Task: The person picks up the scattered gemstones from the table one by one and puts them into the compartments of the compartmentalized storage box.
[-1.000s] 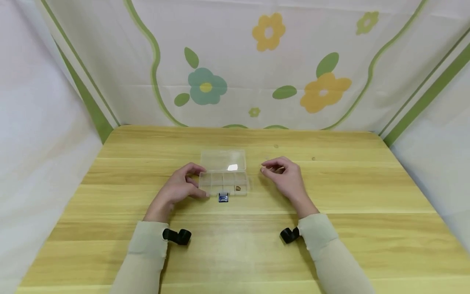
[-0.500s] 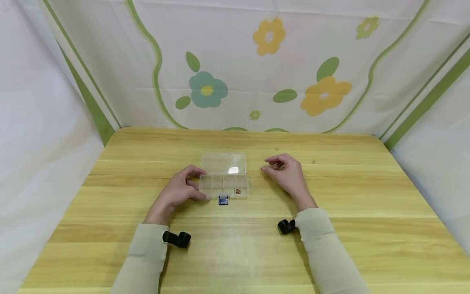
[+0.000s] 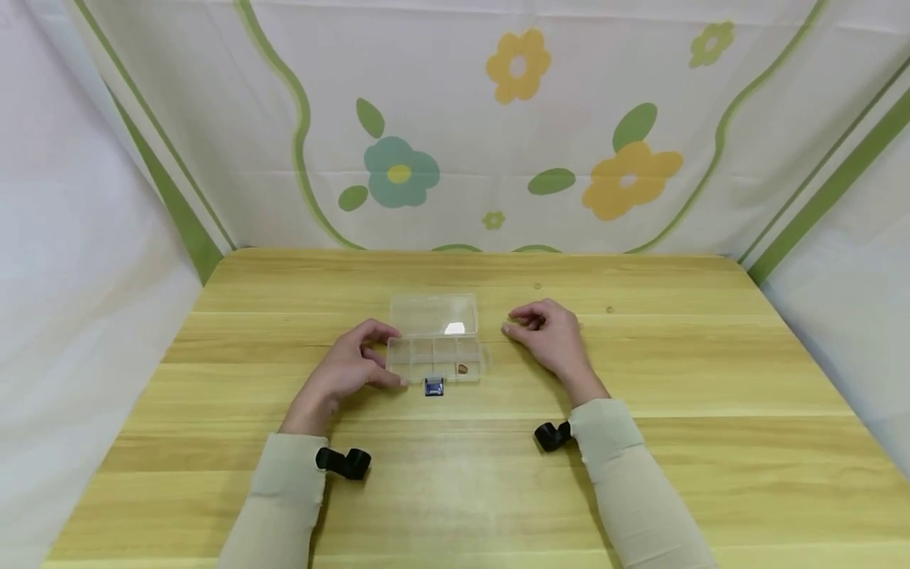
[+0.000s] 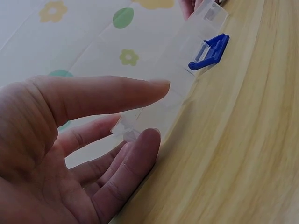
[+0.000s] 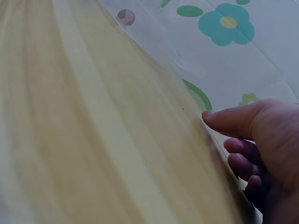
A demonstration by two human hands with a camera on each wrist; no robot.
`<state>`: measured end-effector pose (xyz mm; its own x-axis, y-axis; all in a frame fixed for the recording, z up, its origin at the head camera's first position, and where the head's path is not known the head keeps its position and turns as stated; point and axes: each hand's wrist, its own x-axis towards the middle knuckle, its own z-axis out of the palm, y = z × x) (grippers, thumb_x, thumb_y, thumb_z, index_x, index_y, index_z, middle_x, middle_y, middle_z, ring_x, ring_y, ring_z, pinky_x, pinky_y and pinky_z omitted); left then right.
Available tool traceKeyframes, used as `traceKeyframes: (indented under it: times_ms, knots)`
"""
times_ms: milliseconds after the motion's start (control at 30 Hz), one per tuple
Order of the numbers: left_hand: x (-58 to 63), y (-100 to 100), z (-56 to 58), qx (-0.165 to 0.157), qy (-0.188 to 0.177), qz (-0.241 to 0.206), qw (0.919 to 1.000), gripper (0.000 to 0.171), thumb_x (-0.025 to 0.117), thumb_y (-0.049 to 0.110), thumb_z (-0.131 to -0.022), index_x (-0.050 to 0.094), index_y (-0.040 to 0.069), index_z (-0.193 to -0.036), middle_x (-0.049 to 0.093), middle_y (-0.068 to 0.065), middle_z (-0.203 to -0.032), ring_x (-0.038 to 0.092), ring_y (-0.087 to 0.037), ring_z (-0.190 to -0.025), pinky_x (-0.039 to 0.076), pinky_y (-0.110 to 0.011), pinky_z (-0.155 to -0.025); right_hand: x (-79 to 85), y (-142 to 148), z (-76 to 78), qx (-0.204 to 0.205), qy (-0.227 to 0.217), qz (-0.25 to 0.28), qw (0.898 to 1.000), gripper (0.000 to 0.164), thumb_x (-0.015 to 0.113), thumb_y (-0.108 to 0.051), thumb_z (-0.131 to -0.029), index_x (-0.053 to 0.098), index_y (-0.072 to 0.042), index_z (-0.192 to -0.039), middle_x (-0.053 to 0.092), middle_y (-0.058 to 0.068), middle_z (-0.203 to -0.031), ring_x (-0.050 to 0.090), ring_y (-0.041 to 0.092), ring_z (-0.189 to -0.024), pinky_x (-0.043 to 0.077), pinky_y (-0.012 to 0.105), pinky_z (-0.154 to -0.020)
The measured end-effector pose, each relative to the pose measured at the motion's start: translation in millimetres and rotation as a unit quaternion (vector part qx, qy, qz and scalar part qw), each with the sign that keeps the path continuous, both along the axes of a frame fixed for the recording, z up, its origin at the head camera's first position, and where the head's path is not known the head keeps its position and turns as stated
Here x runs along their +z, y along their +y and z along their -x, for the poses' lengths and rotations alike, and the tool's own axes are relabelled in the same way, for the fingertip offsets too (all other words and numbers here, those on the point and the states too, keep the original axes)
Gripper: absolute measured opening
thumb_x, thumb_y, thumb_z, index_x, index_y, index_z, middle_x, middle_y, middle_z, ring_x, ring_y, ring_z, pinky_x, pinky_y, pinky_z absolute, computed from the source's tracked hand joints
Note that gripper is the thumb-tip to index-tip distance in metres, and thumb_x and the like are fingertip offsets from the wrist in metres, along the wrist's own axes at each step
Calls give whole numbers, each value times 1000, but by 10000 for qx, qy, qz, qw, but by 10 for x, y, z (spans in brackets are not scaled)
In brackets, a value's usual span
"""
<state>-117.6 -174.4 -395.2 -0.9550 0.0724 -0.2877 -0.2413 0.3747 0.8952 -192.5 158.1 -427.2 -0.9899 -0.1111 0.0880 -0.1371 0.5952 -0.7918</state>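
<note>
A clear plastic compartment box (image 3: 434, 359) lies on the table with its lid (image 3: 434, 314) folded back and a blue latch (image 3: 434, 386) at its front. My left hand (image 3: 347, 365) holds the box's left end, thumb at the front corner and fingers behind. In one front compartment on the right sits a small brown piece (image 3: 463, 369), seen rounded through the wall as a brownish bead (image 5: 126, 17) in the right wrist view. My right hand (image 3: 546, 336) is low over the table right of the box, thumb and index fingertips close together; I cannot tell whether something tiny is between them.
Small, faint ring-like things lie on the wooden table (image 3: 455, 474) beyond my right hand, one ring (image 3: 537, 286) near the back and another ring (image 3: 609, 310) farther right. A flowered curtain (image 3: 455, 118) hangs behind the table's far edge.
My right thumb and index finger parted slightly, then came closer together again near the same spot. The left hand and the box have stayed in place.
</note>
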Motion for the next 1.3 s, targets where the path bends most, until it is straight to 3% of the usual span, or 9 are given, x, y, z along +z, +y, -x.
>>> traceKeyframes:
  times_ms: [733,1300]
  knots:
    - [-10,3,19,11,68,-12,10000,71,95,4,-73,64,11,-137,59,-13,-142,57,-24,-97,51,-31,-79,-46,-37,-15,-25,270,-227,9994,13,81,-25,-98,83,-15,-106,67,8,-103,62,23,-90,51,36,-81]
    - [-52,2,-7,-63,-28,88,9999,72,95,6,-73,64,14,-137,59,-11,-140,56,-26,-99,50,-33,-82,-61,-71,-139,-179,182,421,9988,13,84,-32,-95,84,-21,-102,68,0,-100,62,19,-89,51,27,-77]
